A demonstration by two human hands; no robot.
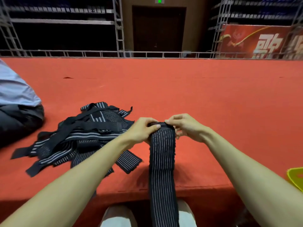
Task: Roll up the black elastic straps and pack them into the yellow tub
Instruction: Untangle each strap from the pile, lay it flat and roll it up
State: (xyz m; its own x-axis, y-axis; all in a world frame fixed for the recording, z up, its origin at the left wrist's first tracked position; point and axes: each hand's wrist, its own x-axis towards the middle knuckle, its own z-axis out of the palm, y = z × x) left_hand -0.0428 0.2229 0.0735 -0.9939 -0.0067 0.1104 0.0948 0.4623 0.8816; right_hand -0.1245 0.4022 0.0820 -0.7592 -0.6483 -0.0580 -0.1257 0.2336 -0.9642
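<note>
Head view.

Surface: red carpeted platform (pixel 205 99) across the whole frame; its near edge drops away at 6 o'clock.

Room: metal rail (pixel 147 54) along the far edge at 12 o'clock. Behind it a dark door (pixel 158 28) with a green sign (pixel 159 0) above, and a red banner (pixel 255 41) at 1 o'clock.

Pile of black striped straps (pixel 77 141): loose on the carpet, at 9 o'clock from my hands. My left forearm covers its near corner.

One strap (pixel 162 164): my left hand (pixel 141 131) and right hand (pixel 186 126) both pinch its rolled far end, fingertips curled onto it. The rest runs flat toward me and over the platform edge at 6 o'clock.

Yellow tub (pixel 295 177): 4 o'clock, only a corner in frame, contents not visible.

Another person's clothing (pixel 16 99): pale blue and dark, 9 o'clock, cut off by the frame.

Pale shoes (pixel 118 217): 6 o'clock, blurred, one partly behind the strap.
</note>
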